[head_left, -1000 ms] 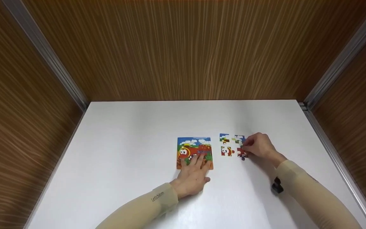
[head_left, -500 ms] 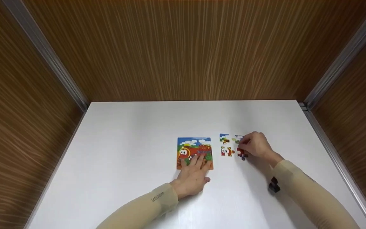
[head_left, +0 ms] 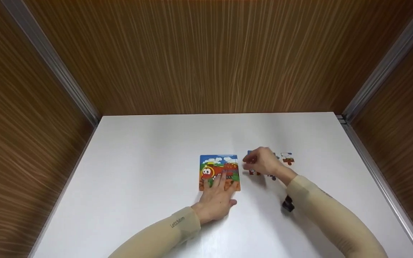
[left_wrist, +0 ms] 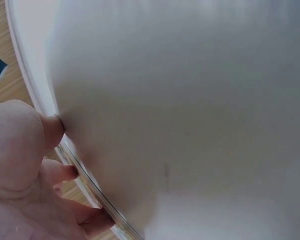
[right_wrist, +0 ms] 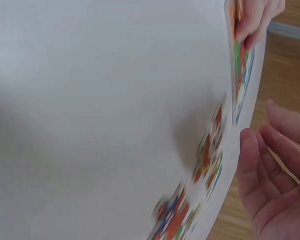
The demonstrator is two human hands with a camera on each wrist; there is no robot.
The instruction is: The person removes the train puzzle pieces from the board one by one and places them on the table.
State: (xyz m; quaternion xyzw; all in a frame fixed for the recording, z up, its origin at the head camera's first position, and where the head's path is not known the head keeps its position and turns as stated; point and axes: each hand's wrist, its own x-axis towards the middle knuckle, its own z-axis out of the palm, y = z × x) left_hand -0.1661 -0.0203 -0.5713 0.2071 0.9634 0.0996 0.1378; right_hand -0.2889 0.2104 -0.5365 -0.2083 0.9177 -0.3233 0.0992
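Observation:
In the head view, a square train picture puzzle [head_left: 219,165] lies on the white table. My left hand [head_left: 215,202] rests on its lower half, fingers spread. Just right of the puzzle, my right hand [head_left: 264,161] hovers over loose jigsaw pieces and hides most of them. Its fingers are bent loosely, with a gap to the thumb; the right wrist view shows nothing between them. One jigsaw piece [head_left: 287,158] with red and white print lies right of that hand. Blurred pieces [right_wrist: 175,217] spread below the right hand [right_wrist: 275,185] in the right wrist view.
The white tabletop [head_left: 138,172] is bordered by wood-grain panels [head_left: 206,57] at the back and both sides, with metal rails [head_left: 66,75] at the corners. A small black object [head_left: 288,204] sits under the right wrist.
My right hand has moved left across the pieces towards the train puzzle. The piece at the far right has come into view. The left hand stays in place.

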